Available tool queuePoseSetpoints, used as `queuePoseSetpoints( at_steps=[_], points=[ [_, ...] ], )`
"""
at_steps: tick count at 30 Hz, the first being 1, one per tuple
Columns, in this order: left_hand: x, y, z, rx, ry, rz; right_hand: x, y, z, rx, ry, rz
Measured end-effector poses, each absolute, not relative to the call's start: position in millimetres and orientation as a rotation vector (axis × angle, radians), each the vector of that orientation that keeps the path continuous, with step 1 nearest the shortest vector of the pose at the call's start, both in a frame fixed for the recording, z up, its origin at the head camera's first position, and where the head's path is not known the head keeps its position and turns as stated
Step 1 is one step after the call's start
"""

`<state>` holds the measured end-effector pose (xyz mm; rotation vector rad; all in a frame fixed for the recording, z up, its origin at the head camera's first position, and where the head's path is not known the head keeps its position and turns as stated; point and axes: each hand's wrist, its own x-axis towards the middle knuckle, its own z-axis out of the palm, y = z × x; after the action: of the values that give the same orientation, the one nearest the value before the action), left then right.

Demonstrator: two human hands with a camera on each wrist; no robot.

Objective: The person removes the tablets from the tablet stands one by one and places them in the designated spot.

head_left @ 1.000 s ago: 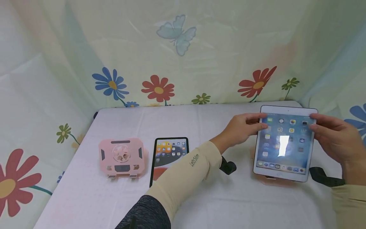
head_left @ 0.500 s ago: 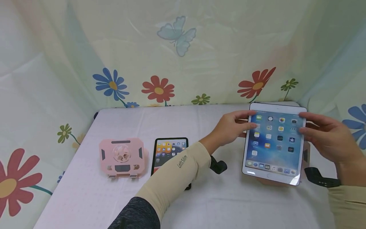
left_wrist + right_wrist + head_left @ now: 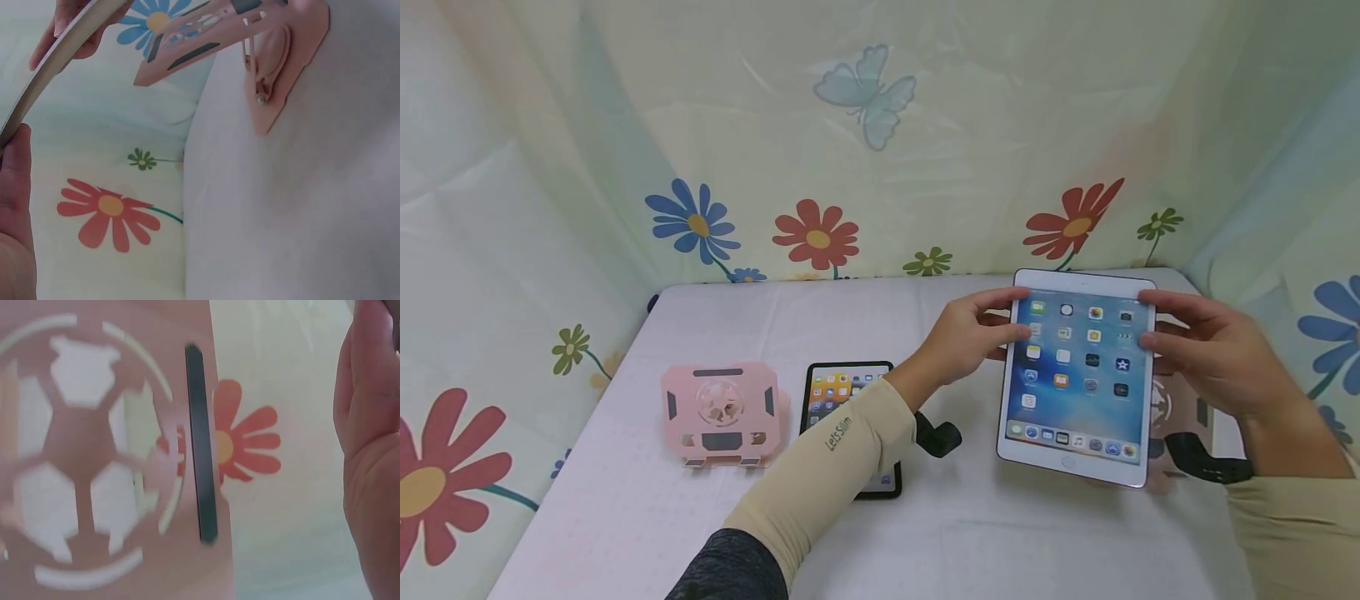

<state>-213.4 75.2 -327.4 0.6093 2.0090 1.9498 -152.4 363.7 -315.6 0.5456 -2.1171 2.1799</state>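
A white-framed tablet (image 3: 1078, 379) with its home screen lit is held upright between both hands. My left hand (image 3: 973, 333) pinches its left edge near the top, thumb in front and fingers behind. On the opposite edge my right hand (image 3: 1213, 350) pinches it the same way. Behind and to the right, partly covered by the tablet and right hand, is a pink stand (image 3: 1187, 408). The left wrist view shows that stand (image 3: 269, 75) on its hinged base, apart from the tablet's edge (image 3: 56, 59). Close up in the right wrist view is the stand's cut-out plate (image 3: 81, 437).
A second pink stand (image 3: 718, 408) with dark pads is at the table's left. Beside it a black-framed tablet (image 3: 842, 383) lies on the white tablecloth (image 3: 1000, 550), partly under the left forearm. A flowered curtain (image 3: 970, 150) hangs behind and at the sides.
Both hands have carried the white tablet leftward, off the right pink stand, more of which now shows. The left forearm has shifted left over the black tablet, whose lower corner now shows.
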Motion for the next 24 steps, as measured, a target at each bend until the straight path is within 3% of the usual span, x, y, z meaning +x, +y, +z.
queuePoseSetpoints(
  at_steps=[13, 24],
  points=[
    [-215.4, 41.1, -334.0, 0.538, 2.06, 1.968, -164.3, 328.8, -317.6, 0.563, -2.143, 2.199],
    [-215.3, 13.7, -333.6, 0.532, 2.123, 1.902, -171.3, 303.1, -320.0, 0.491, -2.33, 1.947]
  ],
)
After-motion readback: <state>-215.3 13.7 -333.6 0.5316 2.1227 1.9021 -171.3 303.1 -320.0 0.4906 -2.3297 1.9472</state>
